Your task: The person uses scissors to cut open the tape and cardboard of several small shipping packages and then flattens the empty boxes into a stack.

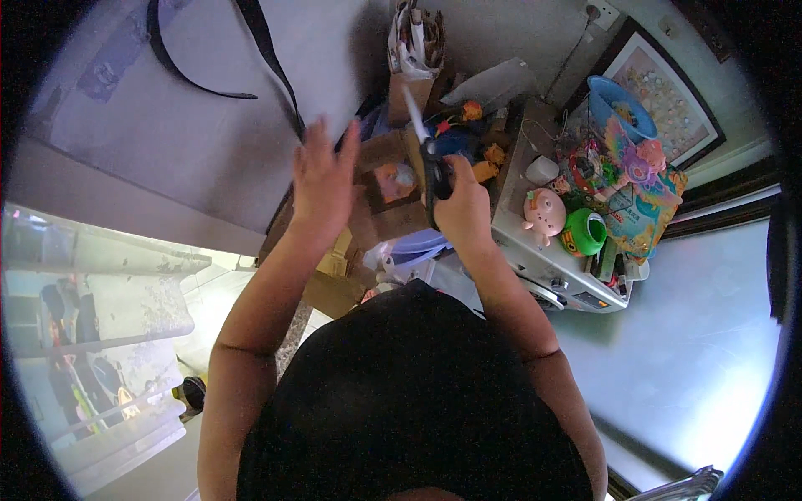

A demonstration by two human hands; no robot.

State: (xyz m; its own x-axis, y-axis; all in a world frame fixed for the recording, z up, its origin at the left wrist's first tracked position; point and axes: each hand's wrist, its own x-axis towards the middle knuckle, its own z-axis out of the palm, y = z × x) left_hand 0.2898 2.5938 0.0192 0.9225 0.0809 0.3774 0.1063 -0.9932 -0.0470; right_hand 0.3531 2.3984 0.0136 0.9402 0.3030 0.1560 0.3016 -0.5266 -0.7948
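Observation:
My right hand point(467, 203) grips a pair of scissors point(416, 116) by its black handles, with the blades pointing away from me. Blurred and raised, my left hand point(326, 181) holds nothing, and its fingers are spread. Between and below both hands stands a cardboard box point(398, 222) with its flaps open. Something with orange and pale patches point(396, 180) shows inside it, too dim to name. Beyond my left hand, a black strap point(266, 50) hangs against a pale surface point(207, 119).
On the right, a washing machine point(514, 216) bears a pink figurine point(544, 213), a green container point(584, 233) and a blue basin point(620, 113). A framed picture point(673, 87) leans behind them. Orange artificial flowers point(494, 154) and a tall carton point(410, 94) stand beyond the box.

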